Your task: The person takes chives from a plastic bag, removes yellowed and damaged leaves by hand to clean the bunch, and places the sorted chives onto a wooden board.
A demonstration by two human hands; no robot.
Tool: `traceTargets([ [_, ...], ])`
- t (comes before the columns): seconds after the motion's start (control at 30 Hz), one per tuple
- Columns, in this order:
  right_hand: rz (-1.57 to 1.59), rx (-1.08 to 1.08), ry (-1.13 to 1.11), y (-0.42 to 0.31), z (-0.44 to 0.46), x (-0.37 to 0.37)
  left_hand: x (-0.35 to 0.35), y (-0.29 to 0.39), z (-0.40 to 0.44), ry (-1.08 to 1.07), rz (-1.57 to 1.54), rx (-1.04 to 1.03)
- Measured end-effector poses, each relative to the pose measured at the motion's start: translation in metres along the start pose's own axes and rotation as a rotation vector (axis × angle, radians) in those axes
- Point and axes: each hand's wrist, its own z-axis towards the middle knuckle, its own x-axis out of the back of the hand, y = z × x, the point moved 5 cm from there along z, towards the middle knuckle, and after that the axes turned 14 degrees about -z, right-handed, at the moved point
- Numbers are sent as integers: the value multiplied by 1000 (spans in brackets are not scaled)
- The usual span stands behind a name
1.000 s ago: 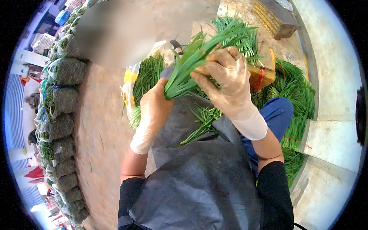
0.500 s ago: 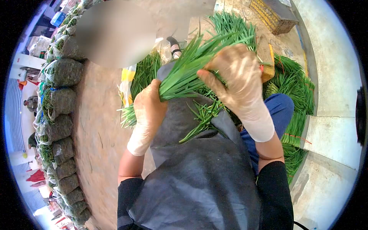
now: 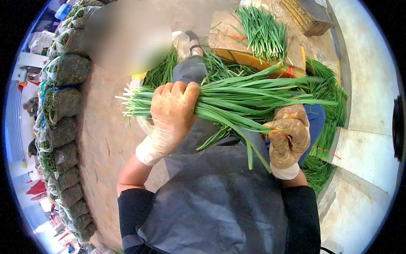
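A bunch of long green leafy stalks [image 3: 241, 97] lies sideways above my lap, its pale ends to the left and its leaf tips to the right. My left hand [image 3: 174, 110], gloved, is wrapped round the bunch near the pale ends. My right hand [image 3: 288, 135], in a soiled glove, is closed by the drooping leaves at the lower right, with a leaf tip pinched at its fingers. Loose green pieces [image 3: 215, 137] rest on the dark apron [image 3: 215, 194] beneath the bunch.
Cut stalks [image 3: 264, 36] lie on a board [image 3: 224, 36] ahead, beside a yellow-striped block [image 3: 306, 19]. Tied green bundles [image 3: 325, 89] are stacked at the right along a pale ledge [image 3: 363, 152]. Filled bags [image 3: 67, 70] line the left side. Distant people appear at the far left.
The bunch has turned from slanting upward to lying sideways. My left hand has rolled over with it, and my right hand has moved down and closed at the leaf tips.
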Motion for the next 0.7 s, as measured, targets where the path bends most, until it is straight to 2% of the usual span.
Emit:
traceTargets([
  [0.07, 36, -5, 34, 0, -3, 0, -1, 0, 1, 4, 27, -9],
  [0.1, 303, -229, 209, 11, -8, 6, -1, -2, 2, 12, 60, -17],
  [0.17, 572, -459, 373, 28, -14, 16, -2, -25, -5, 24, 104, 65],
  [0.27, -7, 17, -353, 31, 11, 28, 3, -49, -18, 46, 87, 97],
  [0.3, -318, -10, -398, 26, 15, 8, 4, -52, -22, 30, 133, 124],
  [0.33, -508, 53, -413, 32, 10, 3, 5, -54, -24, 13, 176, 150],
  [0.4, -134, -125, -295, 28, 19, 14, 7, -55, -24, 2, 193, 150],
  [0.43, -14, -209, -190, 26, 22, 24, 8, -55, -25, 2, 200, 151],
  [0.47, -13, -213, -193, 25, 26, 23, 9, -54, -26, 2, 207, 147],
  [0.53, -341, 206, -246, 3, 40, 4, 8, -53, -25, -8, 217, 145],
  [0.6, -559, 390, -130, -14, 43, -26, 9, -52, -23, -15, 229, 134],
  [0.63, -624, 370, -260, -16, 44, -42, 9, -49, -22, -21, 217, 128],
  [0.67, -565, 423, -330, -12, 39, -59, 9, -47, -21, -27, 205, 126],
  [0.7, -450, 439, -299, -15, 35, -64, 8, -46, -22, -28, 205, 125],
])
